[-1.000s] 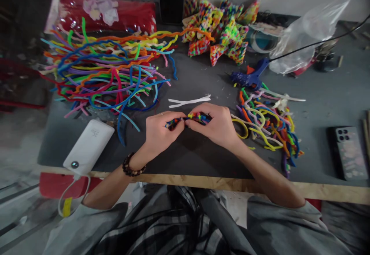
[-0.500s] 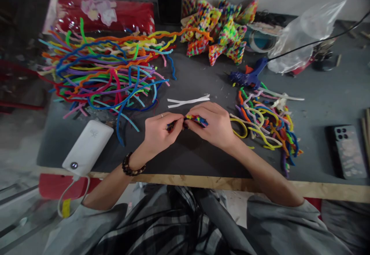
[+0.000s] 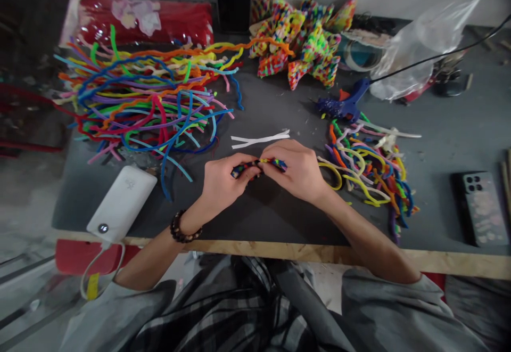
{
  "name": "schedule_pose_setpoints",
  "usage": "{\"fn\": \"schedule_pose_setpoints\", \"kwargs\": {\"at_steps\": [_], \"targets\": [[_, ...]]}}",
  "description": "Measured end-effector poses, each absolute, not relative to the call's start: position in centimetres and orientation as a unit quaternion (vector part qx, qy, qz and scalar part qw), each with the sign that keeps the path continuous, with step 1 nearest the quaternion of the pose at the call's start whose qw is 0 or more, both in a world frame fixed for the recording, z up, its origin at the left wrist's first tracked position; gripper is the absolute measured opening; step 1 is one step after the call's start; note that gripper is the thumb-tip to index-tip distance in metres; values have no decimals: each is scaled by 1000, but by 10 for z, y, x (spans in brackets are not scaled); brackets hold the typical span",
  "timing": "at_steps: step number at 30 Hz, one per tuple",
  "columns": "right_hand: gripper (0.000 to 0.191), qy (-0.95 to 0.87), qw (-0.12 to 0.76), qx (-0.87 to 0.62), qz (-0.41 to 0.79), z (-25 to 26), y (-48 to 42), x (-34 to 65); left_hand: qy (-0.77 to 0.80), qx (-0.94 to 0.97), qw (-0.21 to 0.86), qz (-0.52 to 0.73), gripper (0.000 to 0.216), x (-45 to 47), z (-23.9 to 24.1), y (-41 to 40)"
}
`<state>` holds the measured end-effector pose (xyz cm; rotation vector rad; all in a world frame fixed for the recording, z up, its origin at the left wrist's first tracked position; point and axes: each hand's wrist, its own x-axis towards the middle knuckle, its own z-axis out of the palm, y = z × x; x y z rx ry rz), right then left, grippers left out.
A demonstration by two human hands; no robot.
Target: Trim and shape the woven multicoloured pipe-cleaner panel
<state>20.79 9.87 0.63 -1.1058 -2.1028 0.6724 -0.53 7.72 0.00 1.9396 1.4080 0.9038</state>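
Observation:
My left hand [image 3: 221, 181] and my right hand [image 3: 297, 171] meet over the middle of the dark table [image 3: 263, 219]. Both pinch a small multicoloured bundle of pipe cleaners [image 3: 259, 164], one hand at each end, with fingers curled round it. A beaded bracelet [image 3: 181, 228] sits on my left wrist. Just beyond the hands lie two white strips [image 3: 259, 139]. A pile of short bent pipe cleaners [image 3: 367, 168] lies right of my right hand.
A big heap of long coloured pipe cleaners [image 3: 147, 104] fills the far left. Woven multicoloured pieces [image 3: 299, 40] stand at the back. A blue glue gun [image 3: 343, 106], plastic bag [image 3: 423, 43], white power bank [image 3: 122, 203] and phone [image 3: 481, 208] surround the work spot.
My hands have closed in on the bundle and shifted slightly, turning it between the fingers. Everything else on the table stays where it was.

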Motion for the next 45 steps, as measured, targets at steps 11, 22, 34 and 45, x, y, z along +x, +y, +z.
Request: {"fn": "schedule_pose_setpoints", "kwargs": {"at_steps": [11,22,34,45], "targets": [[22,-761,372,-451,280,12,97,207,538,683,348,351,20,-7,0,80],[29,-834,324,-428,127,0,90,204,538,680,368,336,12,-5,0,80],[15,-784,388,-419,245,8,93,204,547,671,363,346,12,-9,0,83],[5,-710,310,-523,354,16,94,202,542,700,304,351,14,-5,2,79]]}}
